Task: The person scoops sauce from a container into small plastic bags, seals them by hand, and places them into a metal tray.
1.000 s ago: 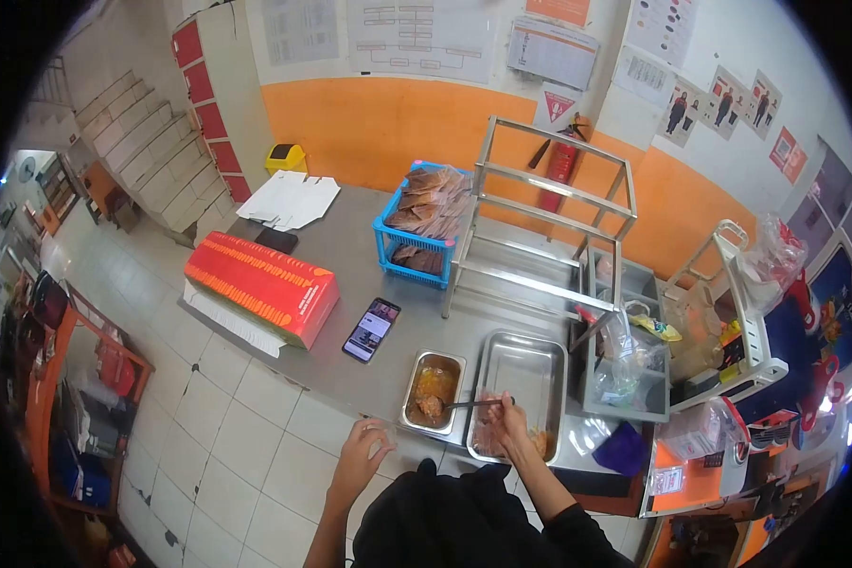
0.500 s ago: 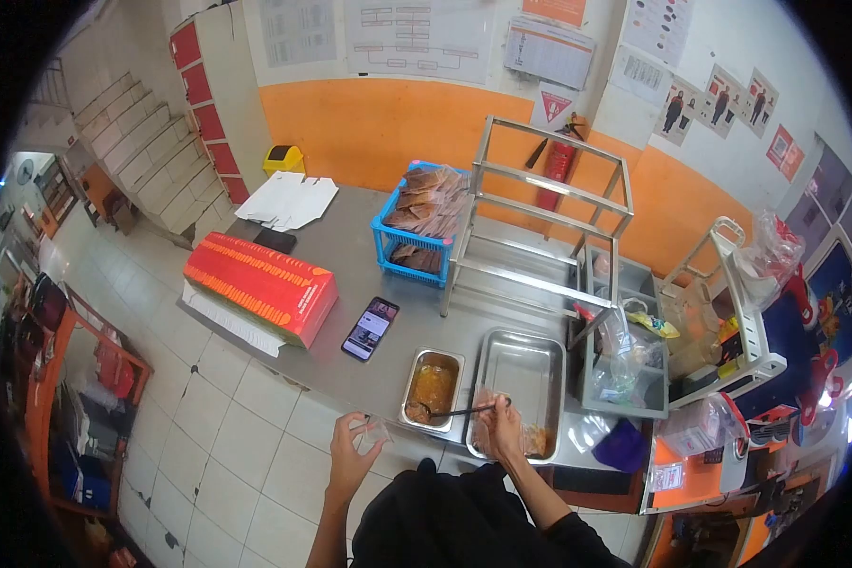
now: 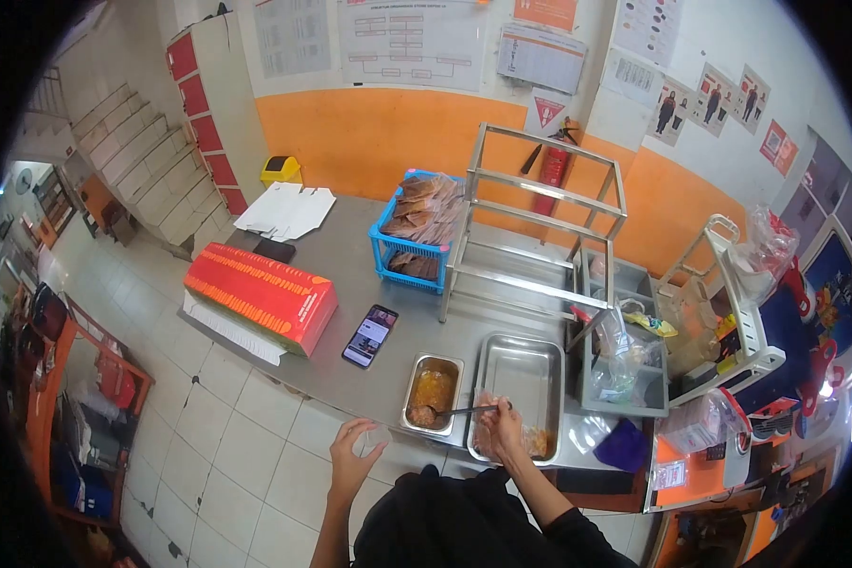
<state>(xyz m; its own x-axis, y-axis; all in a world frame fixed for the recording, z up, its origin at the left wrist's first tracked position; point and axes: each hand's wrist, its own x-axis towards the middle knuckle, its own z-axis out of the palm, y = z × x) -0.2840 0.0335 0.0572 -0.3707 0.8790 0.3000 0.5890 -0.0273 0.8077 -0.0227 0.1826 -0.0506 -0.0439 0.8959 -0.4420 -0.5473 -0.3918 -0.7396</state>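
Note:
My right hand is closed round the handle of a black spoon, above the near left part of a large steel tray. The spoon's bowl rests in orange-brown food in a small steel pan left of the tray. Filled clear bags lie at the tray's near end. Left of the pan, off the table's near edge, my left hand holds a small clear plastic bag between thumb and fingers.
A phone, a red box and white sheets are on the table's left. Behind the pans stand a blue basket of brown packets and a metal rack. Grey bins are at the right.
The spoon's bowl now shows a lump of food on it. My left hand has shifted slightly, with its thumb and fingers curved wider around the bag. The view has tilted a little.

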